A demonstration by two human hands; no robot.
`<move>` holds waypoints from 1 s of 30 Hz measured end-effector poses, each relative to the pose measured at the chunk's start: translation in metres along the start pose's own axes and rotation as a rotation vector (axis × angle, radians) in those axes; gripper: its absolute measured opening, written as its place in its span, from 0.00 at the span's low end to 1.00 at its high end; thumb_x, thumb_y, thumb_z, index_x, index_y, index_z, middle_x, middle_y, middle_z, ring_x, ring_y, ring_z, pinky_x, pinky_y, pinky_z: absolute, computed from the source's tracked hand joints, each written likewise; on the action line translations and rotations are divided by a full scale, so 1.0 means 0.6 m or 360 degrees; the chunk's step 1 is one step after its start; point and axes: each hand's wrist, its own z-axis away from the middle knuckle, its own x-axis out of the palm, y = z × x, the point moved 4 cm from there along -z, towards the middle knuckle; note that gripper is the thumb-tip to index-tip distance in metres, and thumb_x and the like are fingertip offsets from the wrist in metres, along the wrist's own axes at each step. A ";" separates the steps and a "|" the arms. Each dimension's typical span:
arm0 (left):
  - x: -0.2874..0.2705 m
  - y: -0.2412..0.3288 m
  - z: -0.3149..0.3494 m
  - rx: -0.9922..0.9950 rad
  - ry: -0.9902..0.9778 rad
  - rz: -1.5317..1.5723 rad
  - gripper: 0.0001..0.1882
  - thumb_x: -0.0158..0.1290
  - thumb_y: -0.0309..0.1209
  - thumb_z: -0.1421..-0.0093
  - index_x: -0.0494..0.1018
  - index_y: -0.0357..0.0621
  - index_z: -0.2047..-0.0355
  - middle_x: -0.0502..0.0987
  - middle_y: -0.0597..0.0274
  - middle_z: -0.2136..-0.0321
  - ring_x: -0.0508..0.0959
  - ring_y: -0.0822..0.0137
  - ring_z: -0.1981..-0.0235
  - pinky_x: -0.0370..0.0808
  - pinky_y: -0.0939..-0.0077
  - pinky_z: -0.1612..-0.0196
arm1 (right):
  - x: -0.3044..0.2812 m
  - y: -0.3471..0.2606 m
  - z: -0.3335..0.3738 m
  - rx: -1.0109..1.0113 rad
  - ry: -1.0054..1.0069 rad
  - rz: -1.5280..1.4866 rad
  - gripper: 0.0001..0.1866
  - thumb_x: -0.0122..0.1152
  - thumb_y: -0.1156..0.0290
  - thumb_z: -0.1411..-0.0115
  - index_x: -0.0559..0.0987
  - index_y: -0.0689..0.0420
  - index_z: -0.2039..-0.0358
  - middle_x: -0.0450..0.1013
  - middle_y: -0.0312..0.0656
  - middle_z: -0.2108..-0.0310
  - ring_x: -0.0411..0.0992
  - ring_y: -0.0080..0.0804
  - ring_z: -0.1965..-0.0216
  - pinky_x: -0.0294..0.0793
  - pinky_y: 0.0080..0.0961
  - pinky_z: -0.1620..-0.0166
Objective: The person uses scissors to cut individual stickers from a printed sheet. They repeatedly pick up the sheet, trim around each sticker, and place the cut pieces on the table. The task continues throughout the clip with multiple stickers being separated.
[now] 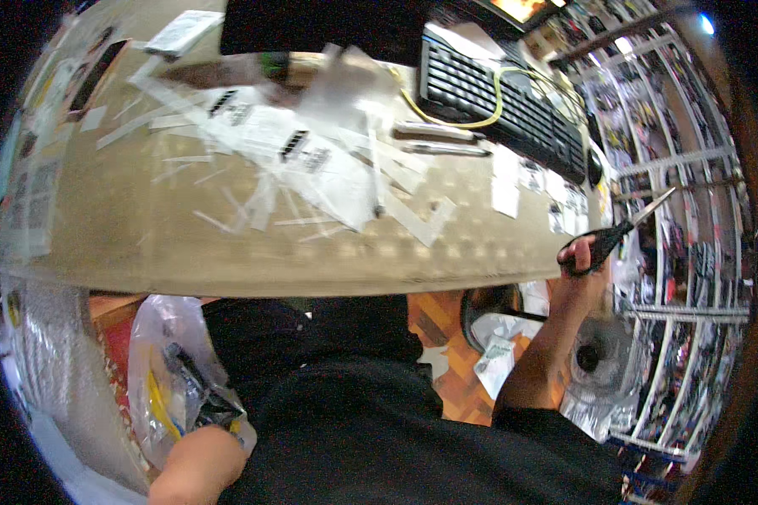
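**Scissors raised at the right edge, bag of parts low on the left**

Low on the left, below the near edge of the table (143,244), the left hand (219,425) reaches into a clear plastic bag (156,337) that holds dark and yellow items. The fingers are buried among the contents, so whether they are clenched on anything cannot be told.

On the tabletop, left of centre, lies a scatter of white paper strips and offcuts (253,202) beside larger sheets with black printed blocks (295,147). Further right, two pens or slim tools (442,141) lie side by side, just near of a black keyboard (505,101) that sits toward the far right of the table. A yellow cable (497,97) loops across the keys. A few small printed slips (535,177) rest near the right end of the table.

At the right, just off the table's edge, the right hand (583,273) is closed around the black handles of a pair of scissors (619,231), fingers through the loops. The blades point up and to the right, held in the air clear of the table. Below that forearm, a crumpled clear bag (598,379) lies on the floor.
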 end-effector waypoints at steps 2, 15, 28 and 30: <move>-0.024 -0.036 0.004 -0.0308 0.0210 -0.0160 0.02 0.49 0.27 0.48 0.67 0.46 0.74 0.64 0.72 0.83 0.63 0.76 0.82 0.61 0.83 0.75 | 0.050 0.006 0.032 0.0132 -0.0111 -0.0064 0.10 0.63 0.71 0.47 0.70 0.59 0.71 0.67 0.37 0.78 0.66 0.24 0.80 0.68 0.20 0.75; -0.099 -0.419 -0.002 -0.0955 -0.0675 -0.2206 0.18 0.58 0.37 0.51 0.75 0.43 0.60 0.72 0.57 0.58 0.70 0.55 0.55 0.67 0.63 0.51 | 0.212 0.057 0.100 0.0329 -0.0518 -0.0167 0.12 0.62 0.68 0.46 0.70 0.59 0.68 0.66 0.36 0.77 0.66 0.22 0.79 0.67 0.18 0.75; -0.075 -0.404 -0.012 -0.1053 -0.0357 -0.1796 0.11 0.57 0.23 0.53 0.74 0.40 0.67 0.75 0.57 0.68 0.76 0.56 0.70 0.72 0.69 0.65 | 0.213 0.061 0.101 0.0387 -0.0506 -0.0026 0.15 0.65 0.66 0.47 0.70 0.60 0.67 0.67 0.37 0.76 0.67 0.23 0.79 0.69 0.18 0.75; -0.083 -0.405 -0.010 -0.1031 -0.0295 -0.1692 0.09 0.56 0.22 0.52 0.73 0.39 0.68 0.75 0.56 0.70 0.76 0.57 0.73 0.73 0.70 0.68 | 0.216 0.061 0.102 0.0398 -0.0517 -0.0019 0.15 0.65 0.66 0.47 0.70 0.60 0.67 0.67 0.36 0.76 0.67 0.23 0.79 0.69 0.18 0.74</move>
